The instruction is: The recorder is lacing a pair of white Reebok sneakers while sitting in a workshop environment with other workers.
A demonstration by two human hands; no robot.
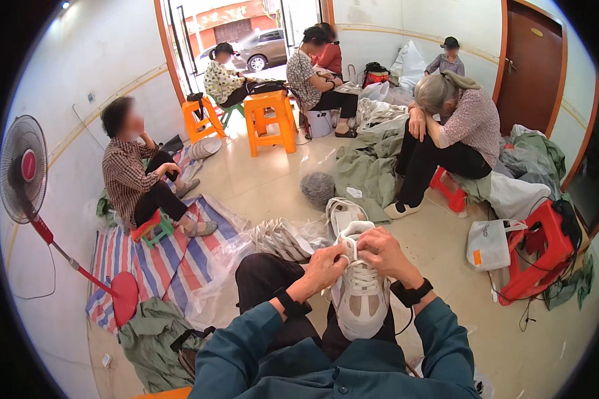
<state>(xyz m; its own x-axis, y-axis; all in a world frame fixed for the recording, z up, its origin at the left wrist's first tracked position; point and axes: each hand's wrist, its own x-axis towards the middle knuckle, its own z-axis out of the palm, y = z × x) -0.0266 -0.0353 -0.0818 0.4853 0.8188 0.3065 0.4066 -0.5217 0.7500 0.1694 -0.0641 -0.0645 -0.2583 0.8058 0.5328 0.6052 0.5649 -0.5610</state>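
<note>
**Close Work at the Laces (364,279) of a Pale Sneaker (361,318)**

A person in teal sleeves tends a white-and-beige sneaker, its rounded toe turned toward the wearer and its opening facing away, between the two hands. The left hand (324,268) is at the sneaker's upper left edge, thumb and fingertips pinched on the laces. The right hand (384,253) meets it from the other side, fingers bent over the tongue (357,229); its exact grip cannot be told. Black bands circle both wrists.

Flat, cream-coloured laces cross the sneaker's midsection, above mesh panels set into a smooth, glossy toe. Just beyond the sneaker stands another pale shoe (343,211), and to its left a cluster of light shoes (281,239) lies beside crinkled clear plastic (209,286). Farther left of the sneaker spreads a woven sheet (156,269) striped red, white and blue. Well beyond it, a fuzzy grey ball (317,190) sits next to rumpled green cloth (368,166); to its right is a hard red plastic stool (542,253).
</note>
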